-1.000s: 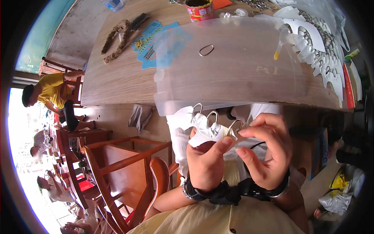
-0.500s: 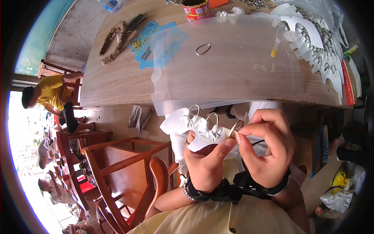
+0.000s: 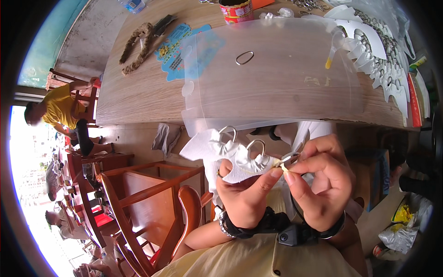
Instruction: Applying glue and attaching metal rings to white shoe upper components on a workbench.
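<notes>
Blue card (image 3: 177,67) on bench (image 3: 122,101), far L; white strip (image 3: 240,170) w/ metal loops, held up in front of bench edge, gripped btwn thumb & fingers of my L hand (image 3: 244,201); my R hand (image 3: 325,184) pinches a small pale tab (image 3: 285,170) at its R end, by one loop (image 3: 290,159); more white strips (image 3: 394,94) on bench, far R.

Matt strip (image 3: 241,165), glossy metal rings (image 3: 256,141), smooth plastic sheet (image 3: 277,69)

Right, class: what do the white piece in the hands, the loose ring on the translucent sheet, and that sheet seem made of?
White piece: perhaps fabric or soft leather-like material, matte, bending into gathered folds.
Loose ring: likely metal, polished, given its bright glints.
Translucent sheet: seemingly plastic, frosted; the table shows hazily through it.
</notes>
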Motion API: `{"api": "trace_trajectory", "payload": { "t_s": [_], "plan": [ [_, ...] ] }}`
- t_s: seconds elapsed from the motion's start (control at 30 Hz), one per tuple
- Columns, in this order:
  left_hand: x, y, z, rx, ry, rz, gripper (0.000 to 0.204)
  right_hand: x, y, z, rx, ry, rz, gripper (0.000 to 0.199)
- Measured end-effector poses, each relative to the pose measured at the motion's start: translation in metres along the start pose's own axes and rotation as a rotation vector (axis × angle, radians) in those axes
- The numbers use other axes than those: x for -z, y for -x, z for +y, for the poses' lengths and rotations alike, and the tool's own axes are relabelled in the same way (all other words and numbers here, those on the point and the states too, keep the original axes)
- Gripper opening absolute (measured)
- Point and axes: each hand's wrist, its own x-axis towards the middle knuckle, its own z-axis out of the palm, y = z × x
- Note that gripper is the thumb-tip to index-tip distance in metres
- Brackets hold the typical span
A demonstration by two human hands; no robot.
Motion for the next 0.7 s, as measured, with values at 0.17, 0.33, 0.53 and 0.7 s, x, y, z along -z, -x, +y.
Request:
{"api": "trace_trajectory", "payload": {
  "t_s": [0.17, 0.33, 0.53, 0.7],
  "plan": [
    [0.0, 0.005, 0.001, -0.073, -0.122, -0.015, 0.036, -0.005, 0.002, -0.007, 0.041, 0.058, 0.072, 0.02],
    [0.004, 0.004, 0.0, -0.176, -0.269, -0.095, 0.035, -0.009, 0.0, -0.014, 0.142, 0.172, 0.084, 0.024],
    [0.025, -0.007, -0.007, -0.532, -0.684, -0.334, 0.058, -0.012, 0.002, -0.015, 0.182, 0.244, 0.107, 0.024],
    [0.018, -0.007, -0.008, -0.497, -0.5, -0.284, 0.063, -0.013, 0.004, -0.015, 0.222, 0.307, 0.11, 0.027]
  ]
}}
